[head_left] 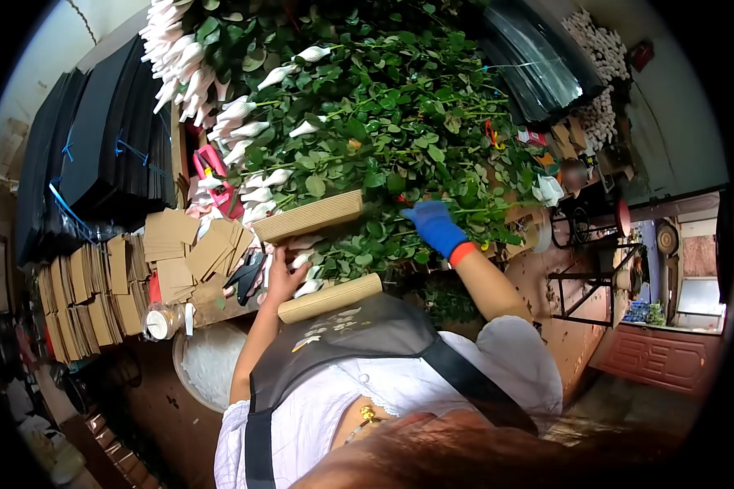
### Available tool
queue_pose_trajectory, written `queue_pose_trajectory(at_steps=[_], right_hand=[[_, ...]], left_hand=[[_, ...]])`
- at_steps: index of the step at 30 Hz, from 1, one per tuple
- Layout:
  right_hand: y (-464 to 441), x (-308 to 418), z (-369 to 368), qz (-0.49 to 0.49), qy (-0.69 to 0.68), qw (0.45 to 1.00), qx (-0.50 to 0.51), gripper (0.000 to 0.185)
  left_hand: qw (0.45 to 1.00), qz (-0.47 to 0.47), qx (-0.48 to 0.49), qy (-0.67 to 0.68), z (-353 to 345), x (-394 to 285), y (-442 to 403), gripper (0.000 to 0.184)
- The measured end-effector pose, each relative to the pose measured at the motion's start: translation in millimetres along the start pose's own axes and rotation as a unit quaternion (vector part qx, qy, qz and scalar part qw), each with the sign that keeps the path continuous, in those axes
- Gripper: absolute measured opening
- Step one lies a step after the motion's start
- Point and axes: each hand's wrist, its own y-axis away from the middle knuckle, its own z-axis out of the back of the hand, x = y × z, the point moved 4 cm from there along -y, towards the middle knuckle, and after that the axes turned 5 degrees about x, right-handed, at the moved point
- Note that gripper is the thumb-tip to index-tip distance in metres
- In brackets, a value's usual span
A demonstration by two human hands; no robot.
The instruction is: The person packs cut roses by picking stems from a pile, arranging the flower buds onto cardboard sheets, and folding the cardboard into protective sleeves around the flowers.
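My bare left hand (284, 279) is at the left end of a folded corrugated cardboard sheet (310, 217), beside white-capped flower buds (308, 287). Its thumb and fingers are apart. The sheet's near flap (331, 298) stands close to my apron, and leafy stems (359, 248) lie between the two flaps. My right hand (437, 228), in a blue glove with an orange cuff, reaches among the green stems right of the sheet. Its fingers are together and bent into the leaves, which partly hide the fingertips and whatever they hold.
Leafy flower stems (383, 106) cover the bench. Pink-handled cutters (212, 175), cardboard pieces (171, 244) and a clear jar (163, 322) lie to the left. Black sheets (110, 130) stand behind. A white tub (212, 367) sits below; a metal frame (591, 281) stands right.
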Motion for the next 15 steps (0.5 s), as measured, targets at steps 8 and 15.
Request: queue_pose_trajectory(at_steps=[8,15], right_hand=[[-4,3,53,0.022,-0.078,0.997,-0.018,0.041],[-73,-8,111,-0.029,-0.067,0.957,-0.28,0.029]], left_hand=[[0.994,-0.032,0.002,-0.1,7,-34,2,0.055],[0.998,0.003,0.043,-0.052,2,-11,2,0.063]])
